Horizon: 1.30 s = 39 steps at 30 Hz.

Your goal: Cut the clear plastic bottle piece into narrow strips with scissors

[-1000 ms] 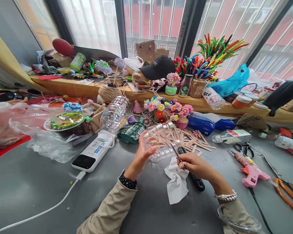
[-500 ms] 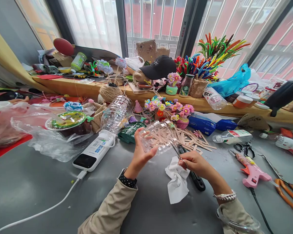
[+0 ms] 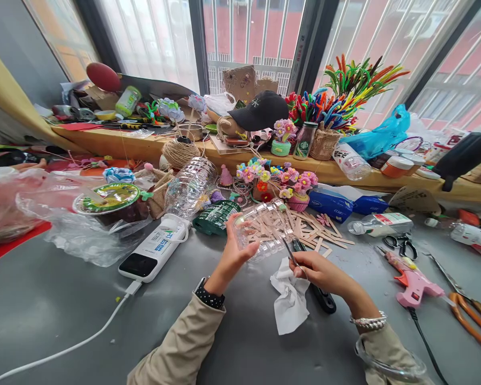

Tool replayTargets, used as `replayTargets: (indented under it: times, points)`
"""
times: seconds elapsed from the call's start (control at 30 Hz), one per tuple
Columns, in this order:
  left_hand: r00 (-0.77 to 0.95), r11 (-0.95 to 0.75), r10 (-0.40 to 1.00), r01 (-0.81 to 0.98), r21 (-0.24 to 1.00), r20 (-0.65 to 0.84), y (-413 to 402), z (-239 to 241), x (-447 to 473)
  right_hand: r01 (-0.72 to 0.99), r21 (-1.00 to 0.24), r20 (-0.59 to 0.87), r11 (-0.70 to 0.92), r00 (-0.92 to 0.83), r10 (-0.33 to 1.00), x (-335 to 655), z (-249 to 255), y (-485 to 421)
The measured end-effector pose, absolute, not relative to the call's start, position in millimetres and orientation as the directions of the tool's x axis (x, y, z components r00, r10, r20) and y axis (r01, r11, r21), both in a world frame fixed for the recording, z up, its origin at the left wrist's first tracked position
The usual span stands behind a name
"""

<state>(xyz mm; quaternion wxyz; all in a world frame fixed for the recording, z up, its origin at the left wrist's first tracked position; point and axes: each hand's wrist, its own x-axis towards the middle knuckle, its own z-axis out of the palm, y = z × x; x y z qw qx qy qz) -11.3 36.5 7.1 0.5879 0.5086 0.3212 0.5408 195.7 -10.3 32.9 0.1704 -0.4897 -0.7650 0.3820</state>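
Observation:
My left hand (image 3: 233,253) is closed around a clear plastic bottle piece (image 3: 260,232), holding it tilted just above the grey table (image 3: 64,299). My right hand (image 3: 318,270) pinches a thin metal blade tool (image 3: 289,250), its tip pointing up toward the bottle piece. A crumpled white tissue (image 3: 291,297) lies between my hands, and a black handle (image 3: 323,299) lies under my right hand. Behind the bottle piece, several wooden craft sticks (image 3: 310,231) lie scattered.
A white power bank (image 3: 154,251) with its cable lies left. A pink glue gun (image 3: 412,278), scissors (image 3: 401,246) and orange-handled pliers (image 3: 471,315) lie right. A large clear bottle (image 3: 190,187), plastic bags (image 3: 76,235), pipe-cleaner flowers (image 3: 276,179) and a cluttered wooden shelf (image 3: 208,152) stand behind.
My left hand raised and tilted the bottle piece, then lowered it slightly again. My right hand with the blade has barely shifted.

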Motion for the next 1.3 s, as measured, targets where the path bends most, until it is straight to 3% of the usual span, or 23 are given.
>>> replayTargets:
  times: [0.33, 0.77, 1.13, 1.3]
  points:
    - [0.200, -0.093, 0.971, -0.178, 0.980, 0.129, 34.1, 10.3, -12.2, 0.621, -0.748, -0.187, 0.236, -0.538, 0.822, 203.5, 34.5, -10.7]
    - [0.204, -0.080, 0.973, -0.138, 0.987, 0.107, 33.1, 12.1, -9.3, 0.613, -0.761, -0.219, 0.211, -0.549, 0.807, 204.9, 29.4, -9.9]
    - [0.209, 0.048, 0.978, -0.312, 0.949, 0.019, 28.0, 13.3, -7.3, 0.546, -0.791, -0.036, 0.274, -0.490, 0.871, 189.1, 23.4, -7.8]
    - [0.154, 0.014, 0.987, -0.348, 0.937, 0.043, 30.3, 7.3, -5.8, 0.536, -0.803, -0.021, 0.260, -0.461, 0.887, 187.5, 22.1, -7.7]
